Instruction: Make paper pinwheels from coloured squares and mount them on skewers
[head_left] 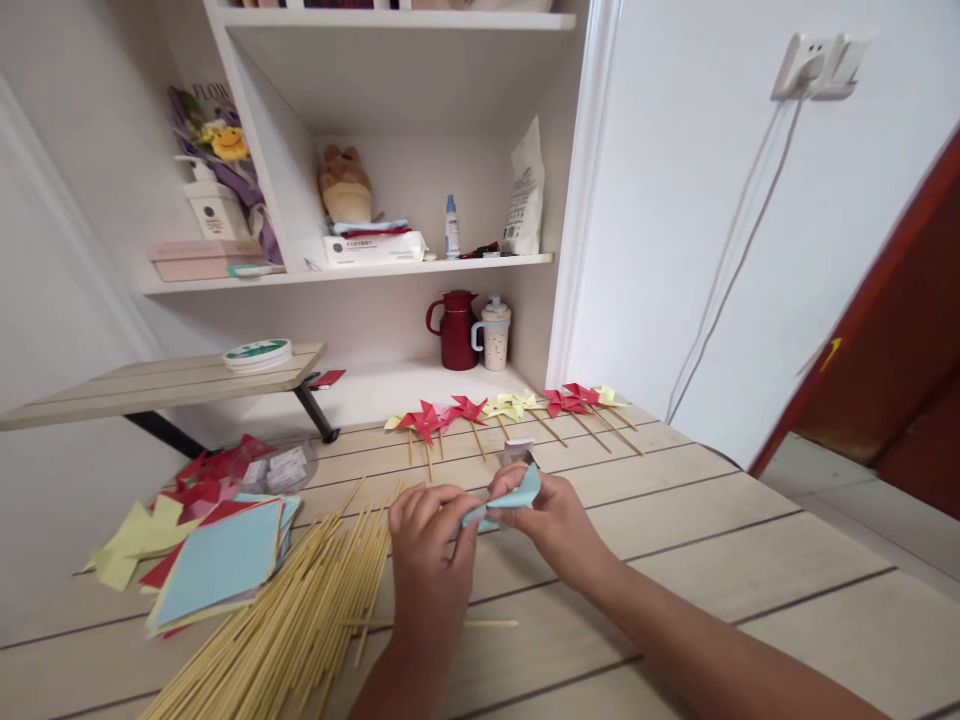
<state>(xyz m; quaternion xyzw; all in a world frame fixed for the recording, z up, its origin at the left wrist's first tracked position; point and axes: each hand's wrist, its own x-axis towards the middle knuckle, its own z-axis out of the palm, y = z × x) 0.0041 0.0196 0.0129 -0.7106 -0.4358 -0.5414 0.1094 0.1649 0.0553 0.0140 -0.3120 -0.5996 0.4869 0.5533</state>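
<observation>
The left hand (431,535) pinches the near-left part of a folded light-blue paper piece (526,488) between thumb and fingers. The right hand (553,518) grips the same piece from the other side, its fingers closed on the paper, one pale blue corner standing up above them. The two hands nearly meet, and the paper is held over the wood-plank table (787,640); the exact fold is partly hidden by the fingers.

Just beyond the fingers sits a small open box (519,450). A single bamboo stick (491,624) lies crosswise, passing beneath the left wrist. To the left of that wrist spreads a large loose bundle of bamboo sticks (300,600), and beside it lies a stack of square coloured paper (225,562), light blue on top. Yellow cut paper (131,545) and red cut paper (225,462) lie beyond the stack, near a clear plastic container (307,478) with small white packets (287,467).

Farther off, red, yellow and pink pinwheels (469,408) on sticks lie in a row along the far edge. Behind them, in the white shelving unit (390,385), a dark red jug (458,335) stands beside a speckled cup (496,335).
</observation>
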